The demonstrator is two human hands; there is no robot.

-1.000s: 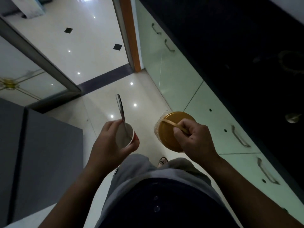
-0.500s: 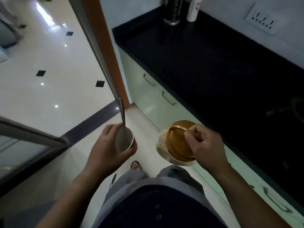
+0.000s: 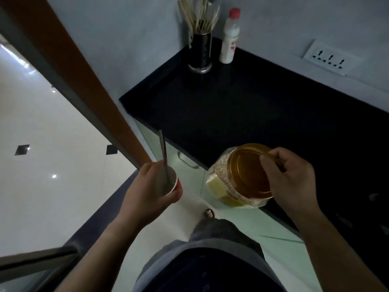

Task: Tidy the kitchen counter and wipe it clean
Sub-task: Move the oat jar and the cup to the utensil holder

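Bare forearms (image 3: 109, 245), dark top (image 3: 210, 272) with what may be buttons, grey trousers (image 3: 221, 234), a sandal (image 3: 208, 213).

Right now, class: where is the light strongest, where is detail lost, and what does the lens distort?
Head view: glossy floor brightest, dotted with glare; black counter underexposed, its right end nearly featureless; wide-angle lens slants the door frame; left hand with cup and right hand on jar dim, fairly sharp.

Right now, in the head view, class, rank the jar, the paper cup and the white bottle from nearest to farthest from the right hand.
1. Jar: held by the right hand.
2. Paper cup: in the left hand, to the left.
3. White bottle: far corner of the counter.
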